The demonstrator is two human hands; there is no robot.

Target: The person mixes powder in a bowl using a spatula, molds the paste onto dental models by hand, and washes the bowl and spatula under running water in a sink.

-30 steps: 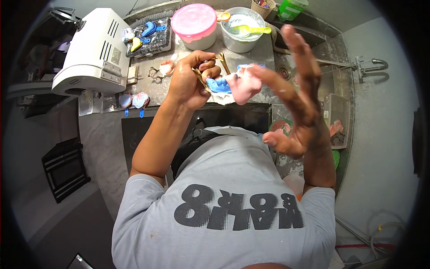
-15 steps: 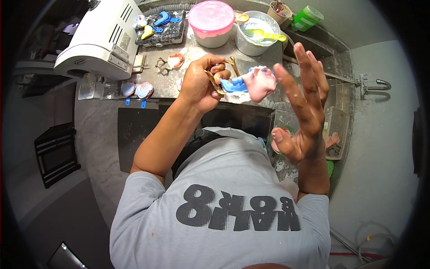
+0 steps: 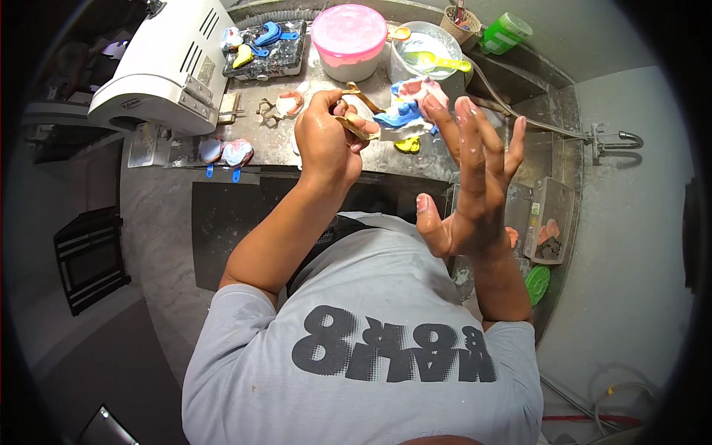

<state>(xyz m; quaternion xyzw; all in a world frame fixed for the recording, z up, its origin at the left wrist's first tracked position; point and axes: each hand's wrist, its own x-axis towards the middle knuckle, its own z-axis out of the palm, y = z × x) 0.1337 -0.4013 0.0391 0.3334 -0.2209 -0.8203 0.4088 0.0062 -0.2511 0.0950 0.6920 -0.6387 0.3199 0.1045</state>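
Observation:
My left hand (image 3: 325,141) is closed around a brass dental articulator (image 3: 362,98), its arms sticking out past the fingers. At its far end sits a dental model with blue wax-like material (image 3: 400,116) and a pink and white part (image 3: 426,90). My right hand (image 3: 475,182) is raised just right of the model with fingers apart and wet-looking, holding nothing. Its index fingertip overlaps the pink part, and I cannot tell whether it touches. Below the model, a small yellow impression tray (image 3: 407,145) lies at the bench edge.
A white machine (image 3: 167,74) stands at left. Blue trays (image 3: 271,32) lie on a black block. A pink-lidded tub (image 3: 348,33) and a powder bucket (image 3: 400,70) stand behind the model. Two filled impressions (image 3: 237,152) sit at the front edge. A tap (image 3: 623,141) juts from the right wall.
The articulator and model have tilted and moved slightly up and away from me. My right hand has swung left and lower, its fingers still spread. The yellow tray has come into sight.

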